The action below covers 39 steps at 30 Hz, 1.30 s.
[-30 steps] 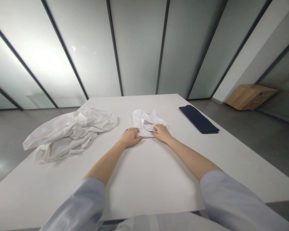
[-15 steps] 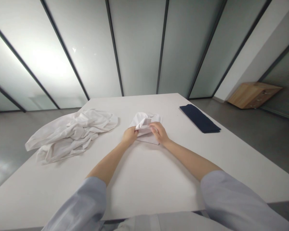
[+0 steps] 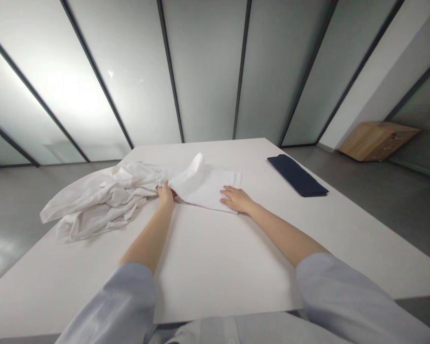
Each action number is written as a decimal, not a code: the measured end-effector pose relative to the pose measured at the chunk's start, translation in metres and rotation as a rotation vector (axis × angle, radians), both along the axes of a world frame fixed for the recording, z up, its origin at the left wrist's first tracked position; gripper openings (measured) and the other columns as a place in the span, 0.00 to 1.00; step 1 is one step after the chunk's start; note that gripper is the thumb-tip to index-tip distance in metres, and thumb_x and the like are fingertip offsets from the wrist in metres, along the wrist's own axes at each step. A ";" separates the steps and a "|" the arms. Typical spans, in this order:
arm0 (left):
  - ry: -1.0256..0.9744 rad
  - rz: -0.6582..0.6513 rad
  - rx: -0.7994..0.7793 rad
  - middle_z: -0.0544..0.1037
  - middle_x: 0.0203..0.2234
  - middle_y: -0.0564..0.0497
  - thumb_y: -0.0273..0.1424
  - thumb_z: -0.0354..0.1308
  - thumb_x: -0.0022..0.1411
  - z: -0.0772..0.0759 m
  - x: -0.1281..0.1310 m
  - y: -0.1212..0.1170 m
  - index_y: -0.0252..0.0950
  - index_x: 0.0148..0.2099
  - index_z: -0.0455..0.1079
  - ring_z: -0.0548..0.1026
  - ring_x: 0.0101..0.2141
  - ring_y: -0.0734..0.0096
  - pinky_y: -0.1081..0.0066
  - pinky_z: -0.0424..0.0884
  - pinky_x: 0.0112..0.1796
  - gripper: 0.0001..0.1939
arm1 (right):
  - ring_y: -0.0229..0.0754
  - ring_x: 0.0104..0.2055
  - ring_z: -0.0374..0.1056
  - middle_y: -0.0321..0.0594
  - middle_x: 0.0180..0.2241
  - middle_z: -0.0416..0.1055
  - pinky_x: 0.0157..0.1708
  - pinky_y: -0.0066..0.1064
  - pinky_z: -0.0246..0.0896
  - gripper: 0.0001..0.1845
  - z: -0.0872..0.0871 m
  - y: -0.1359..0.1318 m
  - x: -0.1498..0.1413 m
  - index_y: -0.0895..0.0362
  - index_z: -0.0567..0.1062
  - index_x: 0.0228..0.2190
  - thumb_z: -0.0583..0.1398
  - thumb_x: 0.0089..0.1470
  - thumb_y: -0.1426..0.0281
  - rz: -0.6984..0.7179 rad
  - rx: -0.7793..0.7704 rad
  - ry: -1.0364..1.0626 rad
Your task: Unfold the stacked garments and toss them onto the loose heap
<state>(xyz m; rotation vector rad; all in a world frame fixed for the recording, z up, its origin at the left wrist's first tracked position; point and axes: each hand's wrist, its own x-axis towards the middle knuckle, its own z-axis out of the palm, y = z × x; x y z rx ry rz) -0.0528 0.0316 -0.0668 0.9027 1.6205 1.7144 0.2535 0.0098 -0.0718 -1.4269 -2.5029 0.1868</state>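
Note:
A piece of white cloth (image 3: pixel 208 188) lies in the middle of the table, partly flat, with one fold standing up near its far left. My left hand (image 3: pixel 166 195) grips its left end, thumb uppermost and the other fingers mostly hidden. Flat on the cloth's right part rests my right hand (image 3: pixel 235 198), fingers spread. Just beyond my left hand, a crumpled heap of white cloth (image 3: pixel 111 196) covers the table's left side. The cloth's left end meets the heap, and I cannot tell whether they overlap.
On the right of the white table (image 3: pixel 229 267) lies a folded dark navy cloth (image 3: pixel 296 176). Frosted glass panels (image 3: pixel 204 71) stand behind the table. A wooden cabinet (image 3: pixel 378 141) is on the floor at the far right.
My left hand has moved left, drawing the bunched white cloth out wider toward the heap. My right hand has gone from fingering the bunched part to lying flat on the cloth.

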 end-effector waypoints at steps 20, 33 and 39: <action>1.314 -0.642 -0.122 0.61 0.64 0.39 0.39 0.51 0.65 0.007 0.055 -0.046 0.33 0.64 0.60 0.60 0.63 0.53 0.56 0.56 0.61 0.28 | 0.61 0.50 0.64 0.57 0.46 0.72 0.48 0.48 0.55 0.17 0.018 0.017 0.062 0.58 0.80 0.41 0.57 0.55 0.65 -0.676 0.096 0.018; 1.313 -0.644 -0.126 0.61 0.64 0.40 0.39 0.51 0.64 0.007 0.052 -0.046 0.34 0.63 0.62 0.61 0.62 0.55 0.59 0.57 0.61 0.27 | 0.57 0.53 0.62 0.54 0.52 0.68 0.50 0.45 0.56 0.24 0.019 0.020 0.065 0.59 0.74 0.51 0.55 0.55 0.66 -0.770 0.006 0.026; 1.246 -0.544 0.132 0.74 0.51 0.40 0.34 0.54 0.62 0.031 0.063 -0.048 0.34 0.51 0.71 0.71 0.53 0.58 0.59 0.65 0.55 0.16 | 0.54 0.51 0.64 0.50 0.49 0.71 0.48 0.41 0.58 0.21 0.012 0.024 0.069 0.55 0.77 0.49 0.54 0.55 0.68 -0.758 0.051 0.106</action>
